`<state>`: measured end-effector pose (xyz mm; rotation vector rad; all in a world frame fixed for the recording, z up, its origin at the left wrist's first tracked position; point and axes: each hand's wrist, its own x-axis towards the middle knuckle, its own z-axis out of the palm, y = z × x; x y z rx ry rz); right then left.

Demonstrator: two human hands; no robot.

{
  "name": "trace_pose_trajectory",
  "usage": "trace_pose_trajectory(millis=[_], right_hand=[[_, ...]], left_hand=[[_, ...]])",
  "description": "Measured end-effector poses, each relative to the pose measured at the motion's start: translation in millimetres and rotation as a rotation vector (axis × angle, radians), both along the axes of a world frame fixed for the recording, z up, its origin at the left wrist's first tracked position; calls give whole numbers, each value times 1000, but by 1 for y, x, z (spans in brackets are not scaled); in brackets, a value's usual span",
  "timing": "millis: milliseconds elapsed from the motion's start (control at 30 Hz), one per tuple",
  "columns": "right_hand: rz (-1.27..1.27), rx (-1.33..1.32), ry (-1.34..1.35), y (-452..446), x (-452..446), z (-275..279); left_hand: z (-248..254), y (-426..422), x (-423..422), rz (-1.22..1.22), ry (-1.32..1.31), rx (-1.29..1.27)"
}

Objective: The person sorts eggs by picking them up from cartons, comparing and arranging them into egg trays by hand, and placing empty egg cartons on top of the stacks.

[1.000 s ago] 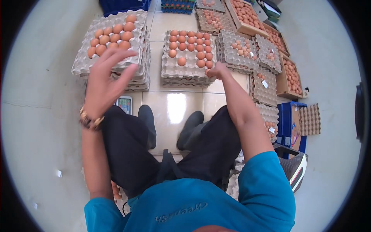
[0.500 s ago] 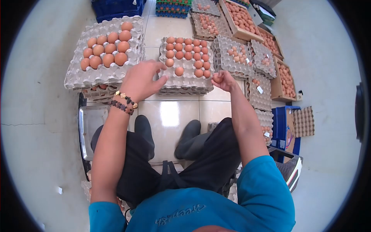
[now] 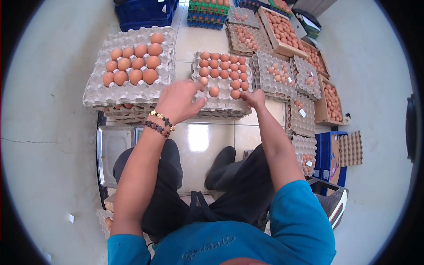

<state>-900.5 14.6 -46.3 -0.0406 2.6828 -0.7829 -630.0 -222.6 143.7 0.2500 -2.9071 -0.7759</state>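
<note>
My left hand [image 3: 179, 100] reaches over the left edge of the middle egg tray [image 3: 221, 105], thumb and fingers apart, holding nothing. Its fingertips are close to a brown egg [image 3: 203, 81] at that edge. At the tray's right front corner, my right hand [image 3: 255, 99] is closed, fingertips beside another brown egg [image 3: 244, 94]. The egg it carried is largely hidden by its fingers. Brown eggs fill the tray's back rows, while a lone egg [image 3: 214, 92] sits farther forward. Left of it, a grey pulp tray [image 3: 99, 90] on a stack bears several larger brown eggs [image 3: 136, 77].
Partly filled pulp trays [image 3: 261, 79] and wooden crates of eggs [image 3: 332, 102] line the right side. Green and blue trays [image 3: 205, 20] and a blue crate [image 3: 148, 20] stand behind. A metal tray [image 3: 115, 154] lies left of my knees.
The view has shifted, so the trays appear lower and farther right. My right hand has moved closer to the tray's right edge, and its egg is now mostly out of sight. My left hand stays open.
</note>
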Motion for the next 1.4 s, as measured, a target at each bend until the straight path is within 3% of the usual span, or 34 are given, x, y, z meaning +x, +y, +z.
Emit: trace_pose_trajectory(millis=[67, 233, 333, 433, 533, 633, 733, 767, 867, 967, 1067, 1100, 1233, 1333, 1400], right_hand=[[-44, -133, -28, 3, 4, 4], [-72, -780, -611, 15, -14, 31], [64, -878, -800, -6, 4, 82], [381, -974, -785, -36, 48, 136], [638, -864, -798, -52, 65, 150], [742, -825, -710, -66, 83, 160], [360, -987, -593, -61, 65, 149], [241, -1040, -513, -58, 60, 146], [167, -469, -137, -31, 13, 76], [156, 5, -111, -28, 31, 78], [177, 121, 82, -43, 46, 58], [94, 143, 98, -50, 47, 47], [154, 163, 54, -43, 35, 26], [152, 93, 170, -38, 32, 20], [170, -140, -45, -31, 22, 22]], left_hand=[[-4, 2, -2, -12, -12, 3], [-18, 13, -13, -100, 72, 99], [-30, 21, -25, -131, 218, 211], [-28, 32, -30, -114, 301, 335], [-27, 36, -35, -147, 280, 460], [-31, 32, -39, -239, 347, 593], [-27, 22, -38, -134, 218, 958], [-21, 19, -34, -51, 92, 1185], [-15, 15, -32, 110, 79, 1442], [-10, 14, -32, 70, 103, 1662], [2, 14, -33, -51, 40, 2054], [4, 17, -34, -32, 57, 2081], [5, 17, -35, -178, 83, 2174], [7, 19, -35, -99, 45, 2143], [7, 16, -35, -66, 36, 2106]])
